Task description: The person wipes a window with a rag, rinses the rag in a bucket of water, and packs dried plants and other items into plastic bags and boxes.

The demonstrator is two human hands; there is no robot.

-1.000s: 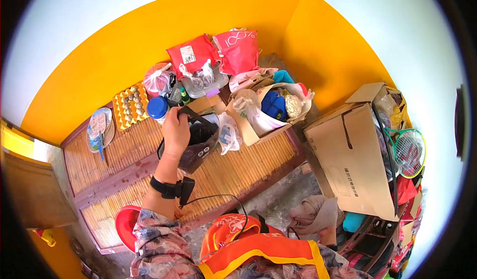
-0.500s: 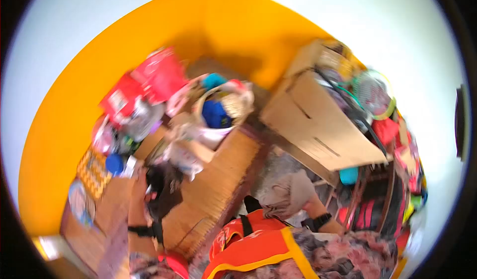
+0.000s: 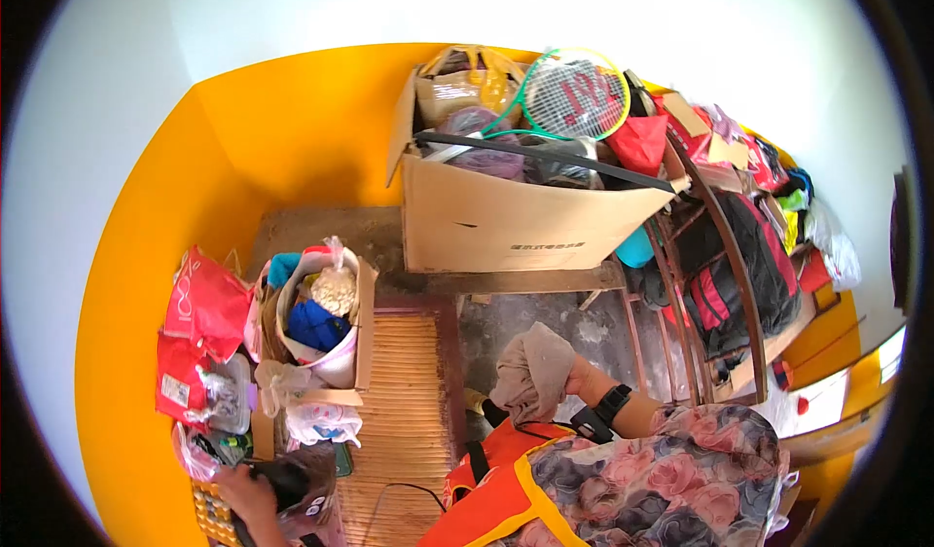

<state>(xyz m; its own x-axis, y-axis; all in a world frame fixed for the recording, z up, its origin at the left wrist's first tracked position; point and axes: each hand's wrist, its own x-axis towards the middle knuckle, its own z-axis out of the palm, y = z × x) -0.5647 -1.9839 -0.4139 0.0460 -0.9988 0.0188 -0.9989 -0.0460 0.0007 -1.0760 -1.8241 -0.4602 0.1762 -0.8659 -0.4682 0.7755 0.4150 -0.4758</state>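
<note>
My right hand (image 3: 577,379) grips a bunched grey-beige cloth (image 3: 533,367), held above the grey floor in front of my red apron (image 3: 506,450). My left hand (image 3: 249,496) is low at the left, beside a black item (image 3: 284,481) and over a yellow lattice basket (image 3: 212,510). Its fingers are partly hidden and blurred, so whether it grasps anything is unclear. A dark translucent plastic bag (image 3: 313,493) lies just right of it. Above stand a white bucket (image 3: 336,364) with a blue bundle (image 3: 318,326) and a knotted bag of pale pieces (image 3: 335,289).
A large cardboard box (image 3: 520,221) holding bags and a badminton racket (image 3: 576,94) stands on a wooden bench (image 3: 331,231). Red bags (image 3: 206,304) lean at the left wall. A slatted wooden surface (image 3: 404,401) lies ahead; a wooden rack (image 3: 725,245) and black backpack (image 3: 749,265) are right.
My view has turned and levelled, bringing the box and racket into the upper middle. My left hand now appears lower, near the yellow basket. The cloth remains in my right hand.
</note>
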